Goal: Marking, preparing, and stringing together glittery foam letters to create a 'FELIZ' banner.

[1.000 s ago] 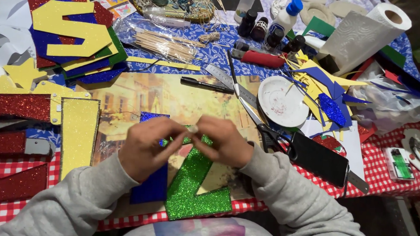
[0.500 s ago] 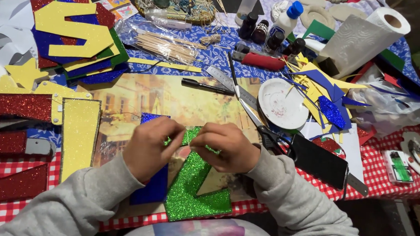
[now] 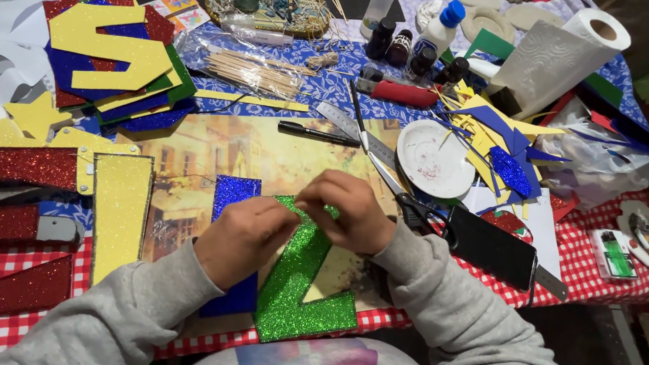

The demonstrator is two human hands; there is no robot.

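Hands point(image 3: 300, 222) together, fingers point(image 3: 316, 200) curled over green glitter letter point(image 3: 300, 285).

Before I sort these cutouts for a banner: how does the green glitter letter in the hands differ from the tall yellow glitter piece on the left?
The green glitter letter is a zigzag shape with diagonal strokes; the yellow glitter piece is a plain upright bar. The green letter is held at its top by the left hand and right hand; the yellow piece lies untouched. The green letter partly overlaps a blue glitter piece; the yellow piece lies beside a red glitter letter. Both are glittery and lie flat.
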